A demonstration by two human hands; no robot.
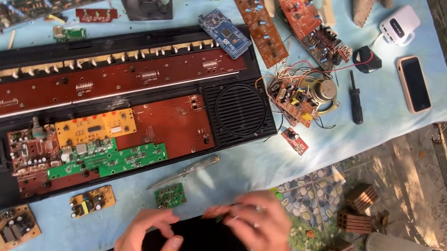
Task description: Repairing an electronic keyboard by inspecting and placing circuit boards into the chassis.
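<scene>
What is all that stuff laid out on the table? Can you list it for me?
Opened keyboard case: one, black, across the table's left.
Loose circuit boards: many, brown, green, blue, around the case.
Small green board: one, near the hands.
Screwdriver: one, black, right of the speaker.
Phone: one, dark, far right.
Tablecloth: one, light blue.
Left hand: on a black object.
Right hand: blurred, pinching something small.
</scene>
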